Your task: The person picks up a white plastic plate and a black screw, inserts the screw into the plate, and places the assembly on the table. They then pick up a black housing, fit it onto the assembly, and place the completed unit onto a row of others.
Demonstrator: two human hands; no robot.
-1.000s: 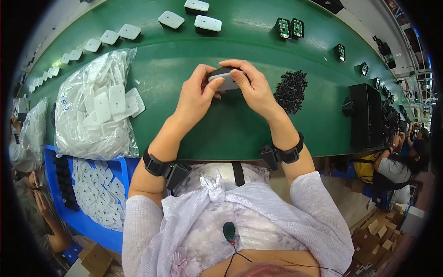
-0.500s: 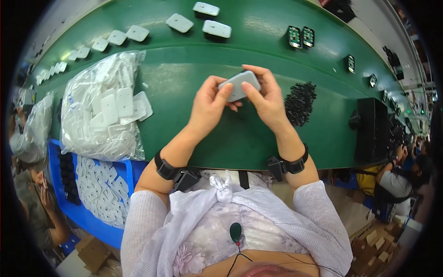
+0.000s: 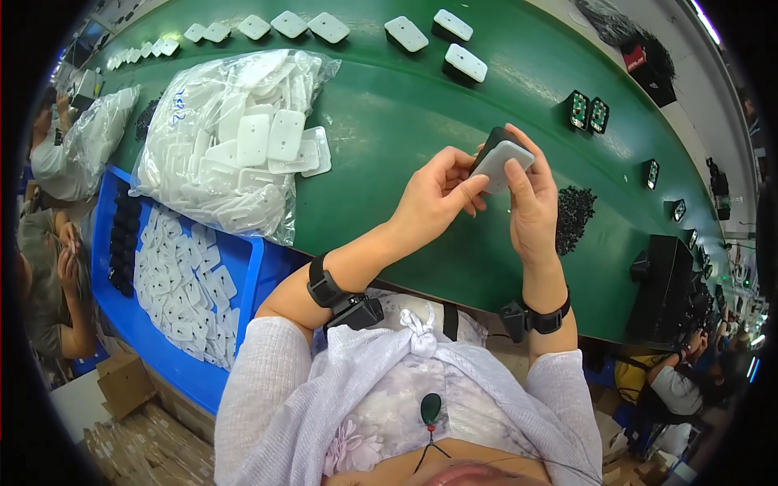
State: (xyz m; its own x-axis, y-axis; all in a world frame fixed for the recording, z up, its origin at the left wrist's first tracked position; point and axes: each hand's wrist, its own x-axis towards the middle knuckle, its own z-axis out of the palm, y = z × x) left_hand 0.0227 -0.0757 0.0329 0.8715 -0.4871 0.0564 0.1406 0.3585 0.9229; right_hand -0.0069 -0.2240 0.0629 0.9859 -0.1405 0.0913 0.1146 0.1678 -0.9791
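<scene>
Between my two hands, above the green table, is a small electronics case with a pale grey-white cover plate on a black shell. It is tilted, and a dark strip of shell shows beyond the plate's far left edge. My left hand grips its near left side, thumb on the plate. Its right side is held by my right hand, thumb pressed on the plate and fingers behind. To the right of that hand lies a pile of tiny black parts. Left of my hands, an open clear plastic bag bulges with white plates.
White-topped cases line the far strip. Black cases with green circuit boards stand farther right. A blue bin of white plates sits at the table's left edge. A black box is at right. Other people sit on both sides.
My view has turned left, so the scene shifts right and down. The case has tilted more upright between my hands, and more of its black shell shows. Both hands keep hold.
</scene>
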